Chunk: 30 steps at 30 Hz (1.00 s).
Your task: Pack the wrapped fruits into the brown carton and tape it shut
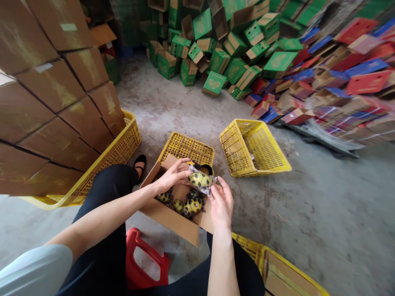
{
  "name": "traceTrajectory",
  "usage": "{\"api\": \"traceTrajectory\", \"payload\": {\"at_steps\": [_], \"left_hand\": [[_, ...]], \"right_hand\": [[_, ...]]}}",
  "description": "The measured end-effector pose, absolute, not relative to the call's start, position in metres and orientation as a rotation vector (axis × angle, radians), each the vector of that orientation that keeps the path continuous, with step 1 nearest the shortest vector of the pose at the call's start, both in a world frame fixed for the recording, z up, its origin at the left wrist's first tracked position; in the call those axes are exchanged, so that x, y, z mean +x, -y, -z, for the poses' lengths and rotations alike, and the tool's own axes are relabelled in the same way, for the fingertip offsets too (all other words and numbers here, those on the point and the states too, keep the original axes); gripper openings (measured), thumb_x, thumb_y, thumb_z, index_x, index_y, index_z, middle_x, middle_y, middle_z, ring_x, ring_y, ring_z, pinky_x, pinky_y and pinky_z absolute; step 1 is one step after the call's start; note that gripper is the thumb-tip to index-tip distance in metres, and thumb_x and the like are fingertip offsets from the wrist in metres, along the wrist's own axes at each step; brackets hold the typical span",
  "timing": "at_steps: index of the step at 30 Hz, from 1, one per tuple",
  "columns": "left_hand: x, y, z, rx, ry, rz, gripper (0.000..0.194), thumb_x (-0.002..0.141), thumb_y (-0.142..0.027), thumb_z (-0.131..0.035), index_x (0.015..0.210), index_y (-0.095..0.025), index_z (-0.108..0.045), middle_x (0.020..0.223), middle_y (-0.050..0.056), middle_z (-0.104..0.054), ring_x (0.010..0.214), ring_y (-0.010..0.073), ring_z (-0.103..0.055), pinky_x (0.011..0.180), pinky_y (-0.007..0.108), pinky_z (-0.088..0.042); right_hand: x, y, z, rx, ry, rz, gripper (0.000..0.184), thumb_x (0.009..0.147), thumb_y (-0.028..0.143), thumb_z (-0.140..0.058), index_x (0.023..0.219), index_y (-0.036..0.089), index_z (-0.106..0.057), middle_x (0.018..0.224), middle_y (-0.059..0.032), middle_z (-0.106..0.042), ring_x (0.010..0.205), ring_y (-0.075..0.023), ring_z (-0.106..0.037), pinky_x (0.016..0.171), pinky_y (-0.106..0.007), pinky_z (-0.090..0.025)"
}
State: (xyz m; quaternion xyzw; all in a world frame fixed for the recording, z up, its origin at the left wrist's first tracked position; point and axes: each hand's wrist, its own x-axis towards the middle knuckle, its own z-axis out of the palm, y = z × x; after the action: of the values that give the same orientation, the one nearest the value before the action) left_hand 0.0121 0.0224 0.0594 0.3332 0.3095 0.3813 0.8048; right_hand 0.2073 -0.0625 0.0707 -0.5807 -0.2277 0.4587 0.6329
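Between my two hands is a clear plastic packet (200, 179) with a yellow, black-spotted item inside; its exact kind is unclear. My left hand (174, 176) pinches its left end, and my right hand (221, 199) grips the right end between thumb and fingers. Just below, an open cardboard box (173, 222) has its flaps spread out. Inside it lie several similar wrapped yellow-and-black items (194, 205). Behind the packet, a dark round object (206, 168) shows only in part.
A yellow crate (188, 144) lies behind the box, and another yellow crate (256, 148) stands at right. Stacked cartons (70, 94) rise at left. A red stool (145, 263) is below me. Green boxes (219, 61) and red-blue boxes (336, 82) are heaped at the back.
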Motion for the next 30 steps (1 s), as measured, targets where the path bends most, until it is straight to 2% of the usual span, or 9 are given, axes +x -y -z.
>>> {"api": "traceTrajectory", "payload": {"at_steps": [3, 6, 12, 17, 19, 21, 24, 28, 30], "left_hand": [[0.0117, -0.0217, -0.0596, 0.836, -0.539, -0.838, 0.061, 0.073, -0.034, -0.094, 0.124, -0.024, -0.061, 0.127, 0.010, -0.069, 0.114, 0.0243, -0.068, 0.097, 0.036, -0.056], [0.0134, -0.0205, -0.0590, 0.916, -0.487, -0.802, 0.051, 0.071, -0.031, -0.096, 0.109, -0.019, -0.065, 0.122, 0.009, -0.070, 0.109, 0.0217, -0.071, 0.100, 0.035, -0.052], [0.0167, -0.0197, -0.0573, 0.920, -0.554, -0.780, 0.049, 0.066, -0.039, -0.098, 0.096, -0.014, -0.068, 0.110, 0.009, -0.074, 0.101, 0.0227, -0.074, 0.095, 0.036, -0.055], [0.0175, -0.0196, -0.0538, 1.024, -0.650, -0.843, 0.044, 0.069, -0.043, -0.095, 0.086, -0.014, -0.066, 0.097, 0.008, -0.075, 0.095, 0.0233, -0.074, 0.091, 0.035, -0.056], [0.0178, -0.0190, -0.0546, 1.078, -0.695, -0.894, 0.043, 0.072, -0.045, -0.093, 0.083, -0.014, -0.066, 0.114, 0.015, -0.075, 0.110, 0.0278, -0.071, 0.094, 0.035, -0.054], [0.0177, -0.0186, -0.0568, 1.122, -0.719, -0.950, 0.041, 0.075, -0.046, -0.091, 0.082, -0.014, -0.065, 0.143, 0.021, -0.063, 0.121, 0.0306, -0.068, 0.095, 0.036, -0.053], [0.0167, -0.0200, -0.0591, 1.162, -0.715, -1.000, 0.040, 0.079, -0.046, -0.087, 0.084, -0.014, -0.063, 0.160, 0.021, -0.047, 0.117, 0.0296, -0.069, 0.093, 0.036, -0.054], [0.0147, -0.0239, -0.0558, 1.140, -0.750, -1.023, 0.040, 0.083, -0.050, -0.082, 0.086, -0.016, -0.062, 0.125, 0.017, -0.073, 0.115, 0.0280, -0.070, 0.094, 0.035, -0.054], [0.0136, -0.0251, -0.0533, 1.147, -0.786, -1.013, 0.039, 0.084, -0.051, -0.082, 0.085, -0.017, -0.062, 0.113, 0.014, -0.076, 0.110, 0.0262, -0.071, 0.091, 0.033, -0.054]], "right_hand": [[0.2092, 0.0619, -0.0702, -1.308, 0.472, -1.023, 0.051, 0.073, 0.028, -0.087, 0.120, 0.028, -0.069, 0.093, 0.0009, -0.074, 0.082, -0.0142, -0.068, 0.073, -0.025, -0.053], [0.2117, 0.0617, -0.0692, -1.283, 0.439, -1.008, 0.044, 0.072, 0.027, -0.087, 0.112, 0.028, -0.068, 0.092, 0.0019, -0.075, 0.082, -0.0139, -0.069, 0.070, -0.023, -0.053], [0.2128, 0.0615, -0.0688, -1.267, 0.409, -1.031, 0.028, 0.067, 0.028, -0.089, 0.088, 0.021, -0.072, 0.083, 0.0009, -0.075, 0.073, -0.0115, -0.068, 0.064, -0.020, -0.052], [0.2118, 0.0601, -0.0683, -1.267, 0.378, -1.049, 0.025, 0.066, 0.027, -0.089, 0.086, 0.020, -0.075, 0.084, -0.0006, -0.077, 0.074, -0.0118, -0.069, 0.067, -0.021, -0.055], [0.2118, 0.0598, -0.0678, -1.273, 0.365, -1.045, 0.024, 0.066, 0.026, -0.089, 0.086, 0.020, -0.077, 0.085, -0.0009, -0.078, 0.073, -0.0124, -0.069, 0.067, -0.022, -0.056], [0.2119, 0.0599, -0.0673, -1.285, 0.367, -1.045, 0.025, 0.066, 0.026, -0.089, 0.087, 0.020, -0.078, 0.085, -0.0016, -0.078, 0.073, -0.0133, -0.070, 0.068, -0.024, -0.057], [0.2110, 0.0605, -0.0668, -1.322, 0.425, -1.052, 0.025, 0.068, 0.029, -0.088, 0.089, 0.020, -0.080, 0.091, -0.0046, -0.080, 0.080, -0.0168, -0.073, 0.074, -0.028, -0.059], [0.2077, 0.0625, -0.0670, -1.383, 0.562, -1.053, 0.030, 0.071, 0.036, -0.087, 0.095, 0.019, -0.080, 0.102, -0.0087, -0.081, 0.091, -0.0227, -0.075, 0.090, -0.039, -0.059], [0.2066, 0.0633, -0.0669, -1.417, 0.650, -1.036, 0.037, 0.072, 0.038, -0.088, 0.104, 0.020, -0.079, 0.108, -0.0090, -0.081, 0.097, -0.0245, -0.075, 0.095, -0.042, -0.058]]}}
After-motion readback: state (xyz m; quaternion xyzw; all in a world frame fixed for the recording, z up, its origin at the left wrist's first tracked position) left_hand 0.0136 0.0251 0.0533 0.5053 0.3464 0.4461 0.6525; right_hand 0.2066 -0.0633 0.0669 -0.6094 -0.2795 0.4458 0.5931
